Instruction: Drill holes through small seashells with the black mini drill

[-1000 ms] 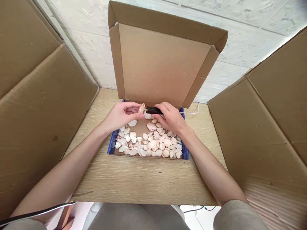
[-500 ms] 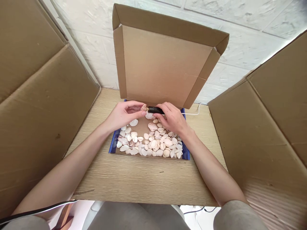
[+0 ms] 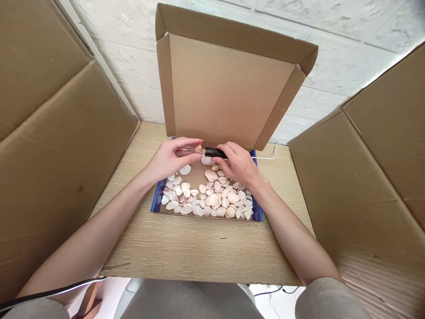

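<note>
Between thumb and fingers, my left hand [image 3: 171, 156] pinches a small reddish-brown and white ribbed seashell [image 3: 198, 149]. My right hand [image 3: 237, 163] grips a black handheld mini drill [image 3: 215, 153] lying level, its brass-coloured tip pointing left. That tip meets or nearly meets the shell's right side; exact contact is too small to tell. A thin line shows left of the shell, inside my left hand. Both hands are over the rear of a shallow box [image 3: 156, 197] with blue sides. Inside it lie many pale seashells [image 3: 212, 200], mostly in the front and right.
The box's cardboard lid [image 3: 229, 88] stands raised against the white wall [image 3: 335, 26]. Cardboard panels [image 3: 66, 133] rise at left and right. A white cable [image 3: 270, 157] runs right from the drill. A dark sliver [image 3: 223, 238] lies on the wooden table [image 3: 186, 252].
The shell has turned slightly in my left hand, and its fingers have shifted a little. My right hand and the drill stay in place.
</note>
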{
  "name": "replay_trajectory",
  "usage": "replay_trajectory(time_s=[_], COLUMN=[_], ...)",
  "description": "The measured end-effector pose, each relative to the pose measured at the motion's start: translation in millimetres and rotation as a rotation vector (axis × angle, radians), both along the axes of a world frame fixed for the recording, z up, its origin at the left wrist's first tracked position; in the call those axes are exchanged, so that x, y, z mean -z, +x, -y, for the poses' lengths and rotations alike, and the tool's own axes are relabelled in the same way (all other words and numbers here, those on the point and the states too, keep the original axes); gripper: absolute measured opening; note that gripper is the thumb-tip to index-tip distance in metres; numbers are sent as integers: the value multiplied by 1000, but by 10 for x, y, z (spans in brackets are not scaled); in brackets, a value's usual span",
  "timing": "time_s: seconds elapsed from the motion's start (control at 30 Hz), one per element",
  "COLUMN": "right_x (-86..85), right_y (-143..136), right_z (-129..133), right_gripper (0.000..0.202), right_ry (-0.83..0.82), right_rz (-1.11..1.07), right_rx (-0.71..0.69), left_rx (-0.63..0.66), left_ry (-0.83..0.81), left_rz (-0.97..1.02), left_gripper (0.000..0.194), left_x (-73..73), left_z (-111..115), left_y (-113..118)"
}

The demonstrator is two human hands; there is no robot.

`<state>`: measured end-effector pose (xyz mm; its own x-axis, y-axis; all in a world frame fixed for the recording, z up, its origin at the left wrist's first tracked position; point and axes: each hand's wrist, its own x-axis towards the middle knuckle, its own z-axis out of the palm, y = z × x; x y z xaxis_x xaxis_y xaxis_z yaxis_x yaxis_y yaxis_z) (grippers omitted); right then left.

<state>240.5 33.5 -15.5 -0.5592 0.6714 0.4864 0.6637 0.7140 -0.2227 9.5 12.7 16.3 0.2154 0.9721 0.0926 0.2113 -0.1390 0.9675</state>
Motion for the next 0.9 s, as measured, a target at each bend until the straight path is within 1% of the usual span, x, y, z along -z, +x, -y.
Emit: replay_trajectory(time_s=[0.13, 0.3, 0.37, 0.53, 0.73, 0.9], right_x=[7, 3, -3, -22, -16, -12], right_y=[-1, 1, -2, -16, -10, 28], right_z=[5, 6, 6, 13, 8, -13], right_gripper=[34, 33, 33, 32, 30, 28], right_ry=[-12, 66, 96, 108, 158, 172], right_rz=[9, 10, 7, 0, 1, -44], right_rx=[-5, 5, 28, 54, 69, 149], left_rx=[20, 14, -9, -111, -138, -171], left_ry=[-25, -26, -35, -76, -79, -67], left_rz=[13, 21, 25, 8, 61, 156], left_gripper=[48, 36, 35, 35, 37, 38], left_x=[21, 37, 32, 14, 28, 53], left_z=[5, -11, -15, -11, -16, -44], left_y=[10, 12, 18, 40, 40, 22])
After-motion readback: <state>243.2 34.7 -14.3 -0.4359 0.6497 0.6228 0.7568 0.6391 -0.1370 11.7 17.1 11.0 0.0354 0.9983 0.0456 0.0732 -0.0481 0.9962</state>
